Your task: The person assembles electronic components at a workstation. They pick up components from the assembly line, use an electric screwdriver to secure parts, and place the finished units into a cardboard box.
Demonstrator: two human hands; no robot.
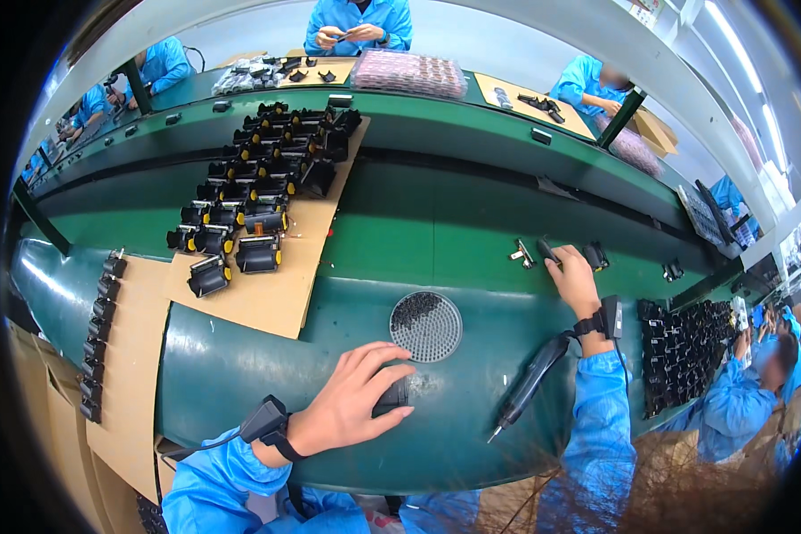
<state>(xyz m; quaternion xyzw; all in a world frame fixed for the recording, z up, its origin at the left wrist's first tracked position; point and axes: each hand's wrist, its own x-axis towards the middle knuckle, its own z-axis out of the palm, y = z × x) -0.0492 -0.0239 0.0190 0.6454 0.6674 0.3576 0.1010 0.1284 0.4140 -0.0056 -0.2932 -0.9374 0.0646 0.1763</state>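
My left hand [351,400] hovers over the near middle of the green bench with its fingers spread. Partly hidden beneath those fingers lies a dark block-shaped piece [393,392]. Just beyond it sits a round grey dish [442,336] with a dimpled bottom and small black screws heaped on one side. Farther right, my right hand [577,280] has its fingers closed on a small black plastic part [547,251]. A small metal-and-black piece [522,254] rests left of that hand. Below my right wrist lies a black electric screwdriver [534,378], its bit pointing toward me.
Cardboard [294,289] at the left bears rows of black assemblies [262,178] with yellow knobs. A column of black parts [101,334] lines the far-left cardboard; more black parts [685,351] stand at right. Co-workers sit across a raised green conveyor [472,125].
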